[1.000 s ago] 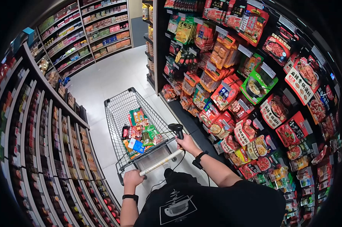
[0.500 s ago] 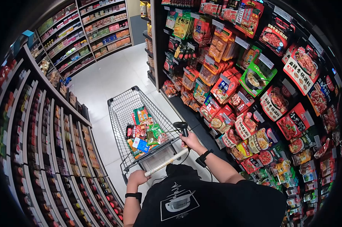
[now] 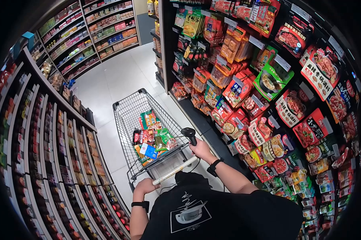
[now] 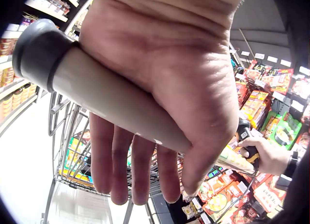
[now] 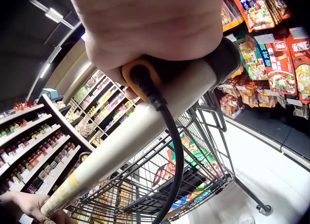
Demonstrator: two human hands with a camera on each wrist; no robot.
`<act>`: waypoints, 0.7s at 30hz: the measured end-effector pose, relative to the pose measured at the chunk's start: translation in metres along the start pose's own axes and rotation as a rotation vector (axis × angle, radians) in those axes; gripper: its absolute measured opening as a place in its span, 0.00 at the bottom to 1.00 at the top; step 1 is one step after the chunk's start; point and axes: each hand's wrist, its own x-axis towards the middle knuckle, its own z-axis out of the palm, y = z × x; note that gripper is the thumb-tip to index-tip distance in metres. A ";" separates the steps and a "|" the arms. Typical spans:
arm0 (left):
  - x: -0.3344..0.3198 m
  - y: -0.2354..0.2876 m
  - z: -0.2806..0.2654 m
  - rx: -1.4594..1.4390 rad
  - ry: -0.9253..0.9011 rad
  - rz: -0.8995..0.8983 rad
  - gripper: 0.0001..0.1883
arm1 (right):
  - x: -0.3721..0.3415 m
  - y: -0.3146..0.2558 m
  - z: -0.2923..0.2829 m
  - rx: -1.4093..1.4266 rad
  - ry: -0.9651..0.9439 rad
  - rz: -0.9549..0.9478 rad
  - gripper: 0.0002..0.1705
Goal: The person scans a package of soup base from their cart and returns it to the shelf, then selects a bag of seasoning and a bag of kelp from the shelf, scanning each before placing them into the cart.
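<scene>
My left hand (image 3: pixel 145 186) lies on the left end of the cart's pale handle (image 3: pixel 175 171). In the left wrist view, the palm of that hand (image 4: pixel 160 79) presses on the handle (image 4: pixel 116 96), its fingers extending past the bar. My right hand (image 3: pixel 201 150) grips a black handheld scanner (image 3: pixel 189 135) at the handle's right end. The scanner's orange-edged base (image 5: pixel 140 79) and black cable (image 5: pixel 175 161) show beneath the right hand (image 5: pixel 150 25). Inside the wire cart (image 3: pixel 126 132) lie several food packets (image 3: pixel 150 120) and a blue-and-white card (image 3: pixel 148 151).
Hanging packets fill the dark rack (image 3: pixel 264 116) close on the right. Shelves of jars (image 3: pixel 48 152) line the left side. Pale tiled floor (image 3: pixel 112 80) runs ahead to shelves of boxed goods (image 3: pixel 112 30). Another shelf end (image 3: pixel 157 52) stands beyond the right rack.
The cart and both hands have shifted slightly right in the head view since the first frame. The scanner's head has tilted a little left since half a second ago. Both hands stay at the handle.
</scene>
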 end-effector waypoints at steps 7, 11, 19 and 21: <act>0.005 -0.004 0.005 0.012 0.030 0.004 0.33 | 0.002 0.001 0.008 -0.122 0.084 -0.031 0.14; 0.006 -0.002 0.004 0.025 0.036 0.007 0.34 | 0.003 0.001 0.008 -0.123 0.112 -0.026 0.14; 0.006 -0.001 0.001 0.021 0.012 0.008 0.34 | 0.004 0.005 0.008 -0.057 0.095 -0.066 0.13; 0.005 0.000 0.001 0.011 0.022 0.008 0.33 | 0.004 0.004 0.008 -0.057 0.102 -0.048 0.12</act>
